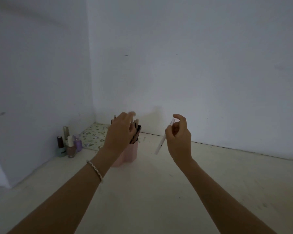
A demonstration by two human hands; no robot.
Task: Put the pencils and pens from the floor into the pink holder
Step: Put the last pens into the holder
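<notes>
The pink holder (131, 153) stands on the pale floor near the room's corner, with several pens and pencils (136, 134) sticking out of its top. My left hand (121, 132) hovers over those pens, fingers blurred, partly hiding the holder; I cannot tell if it grips anything. To the right of the holder, my right hand (178, 134) is raised and pinches a white pen (163, 141) between thumb and fingers. The pen hangs slanted, its lower end pointing down-left toward the floor.
Several small nail polish bottles (68, 144) stand by the left wall. A patterned flat box (93, 135) lies in the corner behind the holder. White walls close in at the left and back. Pale floor (159, 191) spreads in front.
</notes>
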